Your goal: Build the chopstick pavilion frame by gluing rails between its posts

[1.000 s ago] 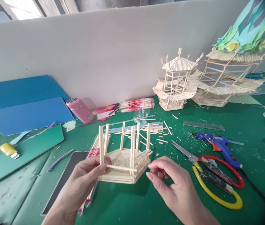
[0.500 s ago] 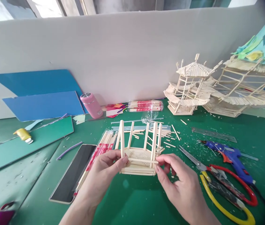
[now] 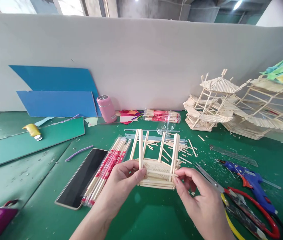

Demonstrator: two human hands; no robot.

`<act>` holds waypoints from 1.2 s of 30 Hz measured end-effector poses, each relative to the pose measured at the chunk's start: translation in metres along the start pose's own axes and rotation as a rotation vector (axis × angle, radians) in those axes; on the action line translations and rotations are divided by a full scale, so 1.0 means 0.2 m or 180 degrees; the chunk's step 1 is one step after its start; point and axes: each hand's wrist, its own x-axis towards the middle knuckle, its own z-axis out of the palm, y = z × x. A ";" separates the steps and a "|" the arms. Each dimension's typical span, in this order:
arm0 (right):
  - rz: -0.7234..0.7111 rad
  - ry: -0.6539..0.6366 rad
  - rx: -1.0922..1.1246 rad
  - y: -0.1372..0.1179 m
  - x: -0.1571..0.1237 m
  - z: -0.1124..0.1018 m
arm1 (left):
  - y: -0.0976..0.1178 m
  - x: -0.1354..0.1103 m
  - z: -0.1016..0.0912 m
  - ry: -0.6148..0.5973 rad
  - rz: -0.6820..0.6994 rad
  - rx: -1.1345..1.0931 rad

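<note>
A small frame of wooden sticks [image 3: 157, 183] is held just in front of me, with a flat polygonal base and several upright posts. My left hand [image 3: 124, 180] is closed on its front left corner, thumb and fingers around the foot of a post. Between the two front posts lies a thin horizontal stick [image 3: 159, 173]. My right hand [image 3: 196, 190] pinches that stick's right end against the right front post. The stick's left end is hidden by my left thumb.
To the right lie scissors [image 3: 225, 190], a blue glue gun [image 3: 247, 171] and a clear ruler [image 3: 233, 155]. Stick pavilions [image 3: 217, 85] stand behind. Leftward are packed sticks [image 3: 106, 170], a phone [image 3: 82, 178] and a yellow-handled tool [image 3: 32, 130]. A pink bottle [image 3: 106, 109] stands near the partition.
The camera view has shifted, so most things appear farther right. Both hands keep their hold on the frame and stick; the stick's right end sits slightly differently against the post.
</note>
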 end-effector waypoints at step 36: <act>0.0218 -0.0242 0.0025 0.02 -0.02 0.00 | -0.03 -0.01 -0.02 -0.0196 0.0126 -0.0177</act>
